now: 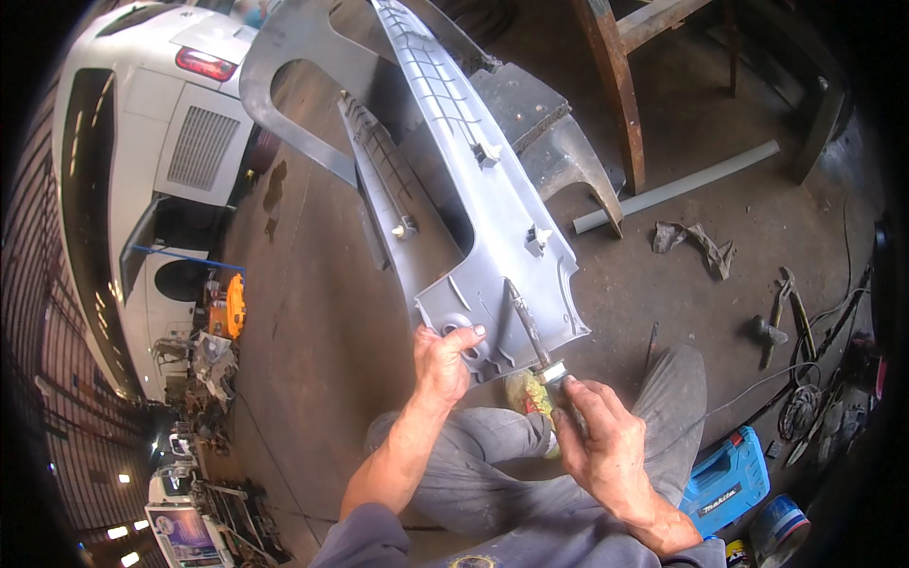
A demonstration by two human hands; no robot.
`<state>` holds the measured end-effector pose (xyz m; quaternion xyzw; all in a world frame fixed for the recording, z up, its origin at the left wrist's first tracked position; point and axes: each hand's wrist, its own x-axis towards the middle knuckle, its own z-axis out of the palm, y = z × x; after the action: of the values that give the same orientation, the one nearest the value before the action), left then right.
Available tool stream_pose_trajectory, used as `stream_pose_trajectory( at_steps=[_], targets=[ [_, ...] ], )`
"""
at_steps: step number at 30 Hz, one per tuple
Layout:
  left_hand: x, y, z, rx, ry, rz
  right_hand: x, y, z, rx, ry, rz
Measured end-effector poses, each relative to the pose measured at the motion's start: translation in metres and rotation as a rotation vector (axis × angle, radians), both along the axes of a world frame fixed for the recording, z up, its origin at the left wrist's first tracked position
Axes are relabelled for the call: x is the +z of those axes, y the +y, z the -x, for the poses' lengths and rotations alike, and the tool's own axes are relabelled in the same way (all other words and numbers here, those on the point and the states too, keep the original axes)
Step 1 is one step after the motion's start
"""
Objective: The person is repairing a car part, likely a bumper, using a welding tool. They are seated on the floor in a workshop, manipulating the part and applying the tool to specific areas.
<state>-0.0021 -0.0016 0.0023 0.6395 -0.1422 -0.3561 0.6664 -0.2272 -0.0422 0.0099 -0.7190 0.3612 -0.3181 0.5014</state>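
Note:
A long pale grey plastic trim panel [519,206] slants up and away from my lap, its back face showing white clips and dark cross-hatched lines. My left hand [443,367] is closed on its near left corner, the thumb lying over the surface beside a round opening. In my right hand [603,443] is a soldering iron [527,324] with a dark rod and a pale metal collar. The rod's tip is at the panel's near part; whether it touches is hard to tell. My fingers cover most of the iron's handle.
Larger grey curved parts [317,147] stand behind the panel. To the right are a rusty metal stand [617,104], a grey bar [682,186], a crumpled scrap [696,248], pliers [782,298], cables and a blue tool case [729,483]. A white bus [142,57] stands at left.

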Motion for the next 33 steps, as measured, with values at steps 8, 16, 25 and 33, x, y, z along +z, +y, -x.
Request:
stream_pose_trajectory(
  at_steps=[8,16,25,33],
  targets=[
    [-0.0005,0.0001,-0.0005,-0.003,-0.002,-0.007,-0.0001,-0.0008,0.0009,0.009,-0.012,-0.009],
    [-0.0006,0.0004,-0.0007,-0.015,0.003,0.004,-0.0011,-0.0012,0.002,0.019,-0.029,-0.021],
    [0.0,0.0006,0.0005,-0.012,-0.008,0.008,-0.0008,-0.0003,0.0022,0.015,-0.043,-0.046],
    [-0.0027,0.0018,-0.0012,-0.013,0.01,0.009,-0.0026,-0.0003,0.003,0.032,-0.053,-0.036]
  ],
)
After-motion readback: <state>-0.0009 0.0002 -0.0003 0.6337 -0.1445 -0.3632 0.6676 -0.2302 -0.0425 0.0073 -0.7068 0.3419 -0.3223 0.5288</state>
